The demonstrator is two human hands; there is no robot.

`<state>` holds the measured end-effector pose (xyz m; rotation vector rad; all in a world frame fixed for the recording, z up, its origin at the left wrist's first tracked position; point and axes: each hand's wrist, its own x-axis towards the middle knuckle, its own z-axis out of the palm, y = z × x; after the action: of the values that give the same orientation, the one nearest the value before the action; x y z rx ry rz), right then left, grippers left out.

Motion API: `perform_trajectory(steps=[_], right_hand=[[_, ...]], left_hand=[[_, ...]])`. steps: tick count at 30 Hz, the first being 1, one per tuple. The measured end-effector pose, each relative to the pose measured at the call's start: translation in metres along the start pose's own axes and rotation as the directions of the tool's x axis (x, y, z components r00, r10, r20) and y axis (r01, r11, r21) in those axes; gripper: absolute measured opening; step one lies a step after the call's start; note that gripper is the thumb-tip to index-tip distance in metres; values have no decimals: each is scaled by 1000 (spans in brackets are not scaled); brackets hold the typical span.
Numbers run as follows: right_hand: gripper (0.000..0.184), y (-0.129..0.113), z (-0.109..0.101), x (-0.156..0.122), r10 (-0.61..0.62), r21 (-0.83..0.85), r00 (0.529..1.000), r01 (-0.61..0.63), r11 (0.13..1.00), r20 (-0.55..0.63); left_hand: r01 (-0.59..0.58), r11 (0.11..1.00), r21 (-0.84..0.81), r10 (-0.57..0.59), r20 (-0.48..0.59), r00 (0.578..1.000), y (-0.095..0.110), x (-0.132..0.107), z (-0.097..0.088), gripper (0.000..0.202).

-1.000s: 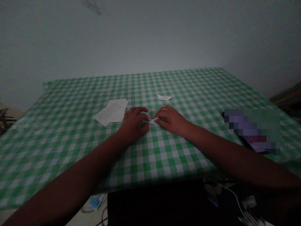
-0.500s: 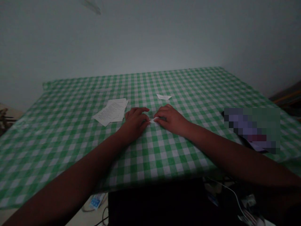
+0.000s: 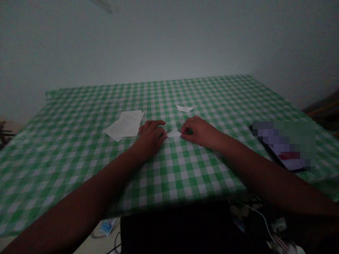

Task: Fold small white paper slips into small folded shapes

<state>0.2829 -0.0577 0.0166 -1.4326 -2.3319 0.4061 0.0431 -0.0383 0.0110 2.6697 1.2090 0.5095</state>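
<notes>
Between my two hands, low over the checked tablecloth, is a small folded piece of white paper [image 3: 174, 133]. My left hand [image 3: 152, 135] pinches its left end between thumb and forefinger, with the other fingers bent over the cloth. At the opposite end, the thumb and forefinger of my right hand [image 3: 197, 131] close on the paper's tip. A stack of printed paper sheets [image 3: 124, 124] lies just left of my left hand. Beyond my right hand rests a folded paper boat shape [image 3: 184, 108] with printed lines on it.
A green and white checked tablecloth [image 3: 169, 176] covers the table. On the right lies a dark flat device [image 3: 283, 148], its screen blurred out. A pale wall [image 3: 169, 42] stands behind the table. Cables and a blue packet [image 3: 107, 227] are below the front edge.
My right hand has shifted a little to the right and my left hand slightly left. More of the folded paper now shows between them.
</notes>
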Motion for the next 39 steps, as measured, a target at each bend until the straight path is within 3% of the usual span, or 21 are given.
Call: perform_trajectory(steps=[12, 17, 27, 33, 39], right_hand=[[19, -8, 2, 0, 1, -76, 997, 5, 997, 78], [25, -10, 6, 1, 22, -108, 999, -18, 994, 35], [17, -7, 13, 4, 55, -83, 997, -60, 995, -61], [20, -16, 6, 3, 25, -239, 1000, -24, 971, -1], [25, -28, -1, -1, 16, -360, 1000, -8, 933, 20]], left_hand=[[16, 1000, -3, -16, 6, 1000, -2, -1, -1, 18], [38, 999, 25, -38, -13, 999, -2, 0, 1, 18], [112, 993, 25, -112, -27, 993, -3, 0, 1, 12], [6, 1000, 1, -6, -4, 1000, -10, -1, -6, 14], [-186, 981, -57, 191, 85, 978, -9, -4, -14, 12]])
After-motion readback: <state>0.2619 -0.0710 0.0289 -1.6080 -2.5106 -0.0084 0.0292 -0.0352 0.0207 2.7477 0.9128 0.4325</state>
